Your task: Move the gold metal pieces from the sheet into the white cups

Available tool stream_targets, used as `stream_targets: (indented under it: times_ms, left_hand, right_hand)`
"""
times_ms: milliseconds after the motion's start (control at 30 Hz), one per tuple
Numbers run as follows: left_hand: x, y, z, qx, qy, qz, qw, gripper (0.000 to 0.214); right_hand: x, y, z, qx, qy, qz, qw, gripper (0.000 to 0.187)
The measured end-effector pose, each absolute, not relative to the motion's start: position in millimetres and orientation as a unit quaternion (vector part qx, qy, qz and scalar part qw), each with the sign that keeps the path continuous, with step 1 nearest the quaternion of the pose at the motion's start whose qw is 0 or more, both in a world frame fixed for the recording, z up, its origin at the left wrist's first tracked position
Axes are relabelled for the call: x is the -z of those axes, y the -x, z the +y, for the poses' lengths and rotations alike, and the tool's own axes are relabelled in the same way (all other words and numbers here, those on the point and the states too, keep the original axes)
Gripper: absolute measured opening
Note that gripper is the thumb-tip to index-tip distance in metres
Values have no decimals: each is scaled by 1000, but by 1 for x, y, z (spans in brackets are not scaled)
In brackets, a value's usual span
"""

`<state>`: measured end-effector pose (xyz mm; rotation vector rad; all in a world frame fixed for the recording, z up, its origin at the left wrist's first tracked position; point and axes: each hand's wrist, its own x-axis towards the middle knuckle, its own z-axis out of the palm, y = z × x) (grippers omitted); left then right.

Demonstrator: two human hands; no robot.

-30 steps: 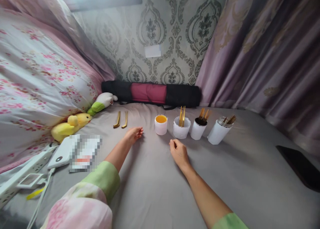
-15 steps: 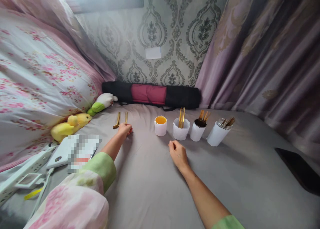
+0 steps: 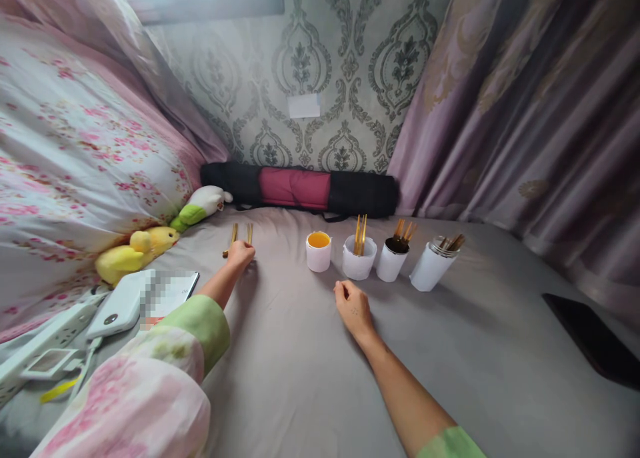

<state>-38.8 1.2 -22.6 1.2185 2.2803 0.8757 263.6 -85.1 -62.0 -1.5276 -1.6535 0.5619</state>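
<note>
My left hand [image 3: 241,253] is closed low over the bed sheet, at the near ends of two small groups of thin gold-coloured sticks. One group of sticks [image 3: 234,233] is on its left, the other [image 3: 249,232] rises just past the fingers. The fingertips are hidden, so what they grip cannot be made out. My right hand [image 3: 354,306] rests on the sheet with fingers curled in, nothing visible in it. Beyond it stand a white cup with a yellow inside [image 3: 319,252], a white tub [image 3: 359,261] with gold sticks, a white cup [image 3: 391,263] with gold pieces, and a tilted white jar [image 3: 429,271] with brownish sticks.
A black and maroon roll bag [image 3: 295,189] lies along the wall. Plush toys [image 3: 135,255], a white power bank [image 3: 117,305] and a power strip [image 3: 55,338] are at the left. A black phone [image 3: 593,338] lies at the right.
My left hand has shifted slightly left, from the right-hand group of sticks toward the left-hand one. My right hand stays about where it was. The view has turned slightly.
</note>
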Motion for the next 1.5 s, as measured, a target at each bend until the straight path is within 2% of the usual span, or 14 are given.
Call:
stream_targets:
  times_ms: [500, 1000, 1500]
  left_hand:
    - [14, 43, 4, -197, -469, 852, 124, 20]
    - [16, 57, 8, -169, -501, 843, 98, 19]
    - [15, 64, 7, -138, -492, 853, 103, 27]
  right_hand:
    - [60, -264, -86, -226, 601, -655, 398, 33]
    - [60, -264, -86, -229, 602, -655, 395, 33]
    - [61, -264, -86, -230, 607, -657, 384, 32]
